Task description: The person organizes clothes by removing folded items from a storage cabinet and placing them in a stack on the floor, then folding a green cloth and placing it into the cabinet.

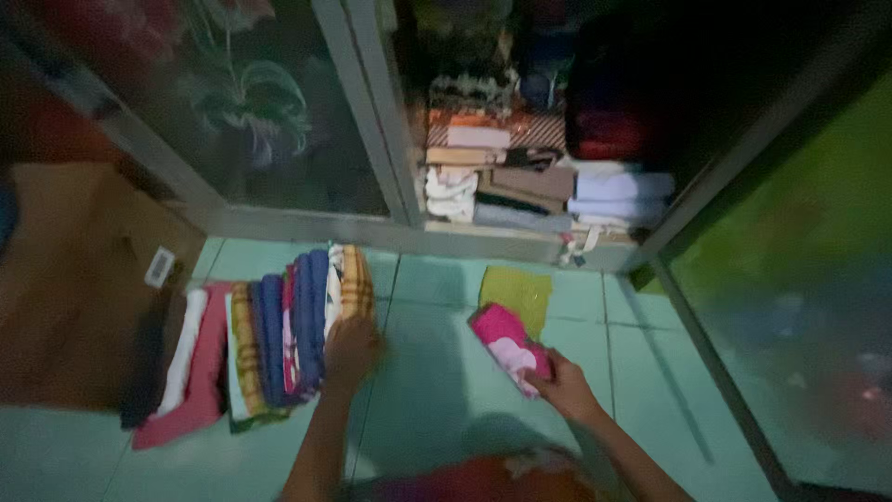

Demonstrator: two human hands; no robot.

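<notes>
Sorting folded cloth on a pale green tiled floor [437, 372], seen from above in dim, blurred light.

Left hand [351, 351]: laid against the right end of a row of folded cloths [279, 335] standing on edge, blue, pink, yellow-checked and white. Whether its fingers are curled round a piece or only pressed to the row cannot be told.

Right hand [565, 386]: fingers closed on the near end of a folded pink cloth [506, 346], which lies on the floor, partly over a yellow-green cloth [518, 293] spread flat on the tiles.

Open cupboard [539, 186]: behind, at floor level, with stacks of folded linen in white, brown, grey and patterned orange already on its lower shelf; darker red bundles above.

Sliding glass door [251, 112]: left of the opening, etched with a flower pattern.

Cardboard box [84, 279]: brown, at far left beside the row.

State of work, as judged: much cloth is folded, some shelved, while the row and the two loose pieces remain on the floor.
</notes>
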